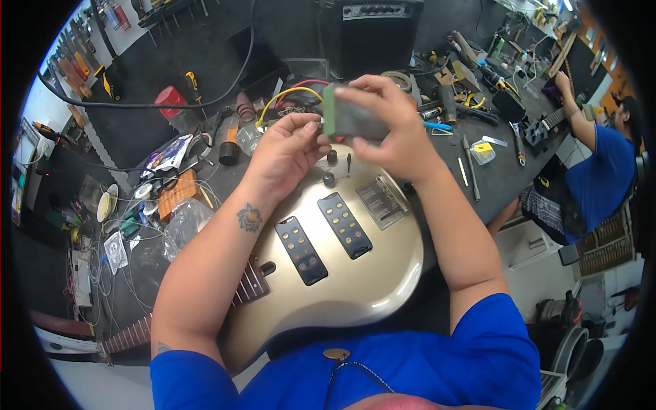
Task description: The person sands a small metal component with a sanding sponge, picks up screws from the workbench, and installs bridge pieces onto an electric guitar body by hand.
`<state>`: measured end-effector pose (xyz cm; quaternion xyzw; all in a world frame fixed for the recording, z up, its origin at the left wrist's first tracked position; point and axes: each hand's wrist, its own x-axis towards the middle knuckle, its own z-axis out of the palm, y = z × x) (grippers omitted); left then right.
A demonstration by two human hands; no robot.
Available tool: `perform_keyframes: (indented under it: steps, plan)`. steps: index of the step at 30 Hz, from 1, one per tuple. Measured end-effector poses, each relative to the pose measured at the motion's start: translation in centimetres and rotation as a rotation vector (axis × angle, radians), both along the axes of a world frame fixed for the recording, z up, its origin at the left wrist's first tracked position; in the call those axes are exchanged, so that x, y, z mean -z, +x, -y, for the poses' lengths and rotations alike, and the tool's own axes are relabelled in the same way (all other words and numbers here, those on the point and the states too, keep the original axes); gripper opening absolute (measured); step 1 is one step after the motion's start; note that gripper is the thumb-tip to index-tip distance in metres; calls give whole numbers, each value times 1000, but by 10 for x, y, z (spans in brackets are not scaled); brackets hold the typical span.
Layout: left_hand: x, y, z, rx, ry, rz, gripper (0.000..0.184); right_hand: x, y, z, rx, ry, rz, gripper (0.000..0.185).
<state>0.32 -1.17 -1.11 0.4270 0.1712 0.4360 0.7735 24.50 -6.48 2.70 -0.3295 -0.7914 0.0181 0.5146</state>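
A gold electric guitar (342, 294) lies face up on the bench in front of me, its neck running to the lower left. Two black pickups (345, 225), a metal bridge (384, 201) and dark control knobs (329, 179) sit on its body. Beyond the knobs, my right hand (400, 130) grips a grey block with a green edge (330, 113), partly blurred by motion. Against that green edge, my left hand (287, 147) is closed in a pinch. Something small and shiny shows at its fingertips, too small to name.
A black amplifier (372, 34) stands at the back. Yellow and red cables (290, 92), a red-capped container (171, 99), pliers (478, 109) and a clear plastic bag (188, 225) crowd the bench. At the right, another person in blue (598, 178) sits by another instrument.
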Motion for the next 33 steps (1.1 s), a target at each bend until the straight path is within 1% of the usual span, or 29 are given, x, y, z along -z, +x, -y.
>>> perform_keyframes:
  steps: [1,4,5,8,9,10,14,17,18,20,23,27,30,31,33]
  plan:
    - [-1,1,-1,-11,8,0,18,-1,-4,0,-55,33,-7,68]
    - [10,-4,-12,37,58,41,16,8,1,-11,150,106,119,69]
    - [15,-5,-12,39,41,30,15,7,11,-15,235,77,59,68]
    - [4,0,-7,32,24,45,13,-5,10,-4,128,-33,-107,66]
    - [3,1,-6,30,20,57,12,-2,2,-4,74,31,-55,65]
    - [1,1,-4,31,16,62,11,0,-9,0,16,-26,-79,65]
    - [-10,-2,-2,17,-7,12,14,5,1,-7,83,-22,-65,67]
    - [-4,-2,-5,45,28,11,11,0,3,-5,80,-31,-86,67]
    - [-4,-2,-3,38,5,4,12,-1,4,-3,80,-34,-99,67]
    - [-7,0,-1,28,-38,-9,13,-3,5,-2,53,-52,-86,68]
    - [-5,2,1,-8,58,-37,18,-1,7,-2,29,-75,-66,69]
    - [-3,2,-1,-11,65,-6,20,3,-4,2,-68,-79,0,68]
    - [-3,-2,-3,-15,46,-29,21,8,7,-12,198,-1,88,68]
    - [-2,-3,-6,-14,42,-35,21,5,14,-13,235,-67,-8,66]
    - [-3,-2,-7,-34,32,-45,22,0,11,-7,137,21,11,66]
